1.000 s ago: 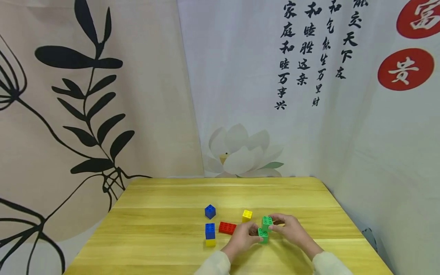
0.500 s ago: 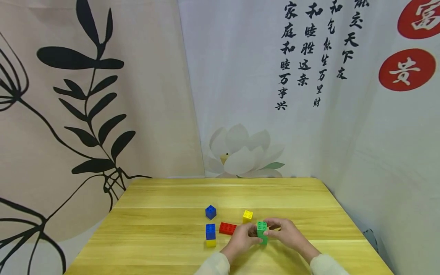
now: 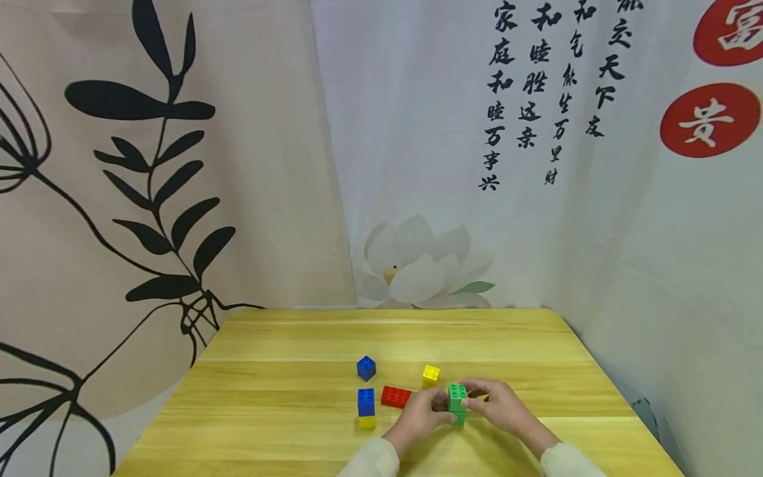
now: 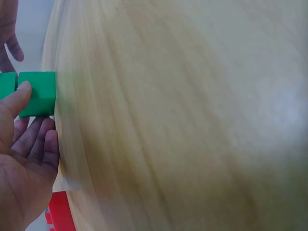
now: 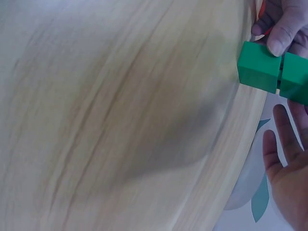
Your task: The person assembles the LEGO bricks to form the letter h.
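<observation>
Two green toy building bricks stand one above the other, right of the table's middle. My left hand (image 3: 419, 416) pinches the lower green brick (image 3: 459, 419) between thumb and fingers, close over the tabletop. From the right, my right hand (image 3: 499, 405) grips the upper green brick (image 3: 457, 393), its studs facing up. In the right wrist view a thin dark gap runs between the lower brick (image 5: 259, 68) and the upper brick (image 5: 295, 79). The left wrist view shows my left thumb lying across the lower brick (image 4: 44, 94).
On the wooden table (image 3: 286, 384), left of the hands, lie a red brick (image 3: 395, 397) and a blue brick (image 3: 365, 402) on a yellow one (image 3: 366, 422). Farther back are another blue brick (image 3: 366, 368) and a small yellow brick (image 3: 430, 376). A printed cloth (image 3: 417, 132) hangs behind.
My right hand has brought the upper green brick left and down, from offset above the lower one to lined up over it. My left hand keeps its grip nearly in place.
</observation>
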### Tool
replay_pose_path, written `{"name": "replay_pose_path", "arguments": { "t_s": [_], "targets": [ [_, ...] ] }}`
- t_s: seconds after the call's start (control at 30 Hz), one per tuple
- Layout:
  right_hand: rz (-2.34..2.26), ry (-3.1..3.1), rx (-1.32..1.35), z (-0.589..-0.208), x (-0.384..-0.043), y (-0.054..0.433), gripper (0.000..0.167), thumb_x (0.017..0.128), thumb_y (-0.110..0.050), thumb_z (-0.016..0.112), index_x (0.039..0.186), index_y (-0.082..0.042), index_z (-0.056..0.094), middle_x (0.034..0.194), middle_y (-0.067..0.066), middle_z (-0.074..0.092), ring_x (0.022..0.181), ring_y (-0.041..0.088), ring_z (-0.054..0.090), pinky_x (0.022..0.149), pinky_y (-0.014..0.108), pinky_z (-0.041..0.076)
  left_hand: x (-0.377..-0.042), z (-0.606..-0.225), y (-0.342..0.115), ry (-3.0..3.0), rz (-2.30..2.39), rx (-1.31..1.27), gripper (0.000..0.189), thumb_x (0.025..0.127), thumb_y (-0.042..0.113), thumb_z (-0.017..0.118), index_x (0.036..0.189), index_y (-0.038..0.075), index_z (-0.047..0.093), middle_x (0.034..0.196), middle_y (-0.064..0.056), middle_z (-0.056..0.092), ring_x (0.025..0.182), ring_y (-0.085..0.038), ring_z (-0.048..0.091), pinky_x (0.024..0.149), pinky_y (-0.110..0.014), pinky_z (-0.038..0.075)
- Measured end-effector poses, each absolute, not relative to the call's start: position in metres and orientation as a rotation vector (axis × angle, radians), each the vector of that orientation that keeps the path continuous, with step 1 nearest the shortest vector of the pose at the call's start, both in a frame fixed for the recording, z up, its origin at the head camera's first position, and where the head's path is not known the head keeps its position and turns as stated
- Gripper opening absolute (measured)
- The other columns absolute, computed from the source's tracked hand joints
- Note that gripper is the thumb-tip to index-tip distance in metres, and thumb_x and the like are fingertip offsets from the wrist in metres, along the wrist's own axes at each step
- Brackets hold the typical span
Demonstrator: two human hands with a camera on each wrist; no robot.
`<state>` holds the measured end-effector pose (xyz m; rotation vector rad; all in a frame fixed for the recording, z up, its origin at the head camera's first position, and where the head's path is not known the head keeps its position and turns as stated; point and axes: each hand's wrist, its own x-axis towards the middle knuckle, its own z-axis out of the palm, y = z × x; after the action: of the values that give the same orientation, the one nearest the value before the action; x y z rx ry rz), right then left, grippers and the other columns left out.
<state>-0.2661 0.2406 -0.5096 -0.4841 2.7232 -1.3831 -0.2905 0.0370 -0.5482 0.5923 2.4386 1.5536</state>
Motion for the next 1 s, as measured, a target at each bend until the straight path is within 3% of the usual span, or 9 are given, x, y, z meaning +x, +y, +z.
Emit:
{"name": "replay_pose_path", "arguments": {
  "t_s": [0.7, 1.0],
  "targets": [
    [-1.294, 2.781, -0.562, -0.5178, -0.2698, 0.2423, 0.043, 0.093, -0.030, 0.071, 0.128, -0.006, 0.065, 0.115, 0.004, 0.070, 0.096, 0.020, 0.064, 0.079, 0.044, 0.051, -0.2896, -0.5468, 0.0371, 2.436, 1.552, 0.564, 0.024, 0.082, 0.007, 0.081, 0.104, 0.007, 0.069, 0.090, 0.006, 0.067, 0.081, -0.009, 0.061, 0.074, -0.029, 0.054],
    [-1.427, 2.702, -0.476, -0.5181, -0.2643, 0.2396, 0.035, 0.093, -0.026, 0.071, 0.123, -0.009, 0.066, 0.115, 0.009, 0.069, 0.101, 0.029, 0.064, 0.080, 0.047, 0.054, -0.2866, -0.5432, 0.0359, 2.460, 1.524, 0.597, 0.023, 0.084, 0.008, 0.080, 0.105, 0.006, 0.069, 0.092, 0.005, 0.067, 0.081, -0.008, 0.061, 0.074, -0.027, 0.054]
  ]
}}
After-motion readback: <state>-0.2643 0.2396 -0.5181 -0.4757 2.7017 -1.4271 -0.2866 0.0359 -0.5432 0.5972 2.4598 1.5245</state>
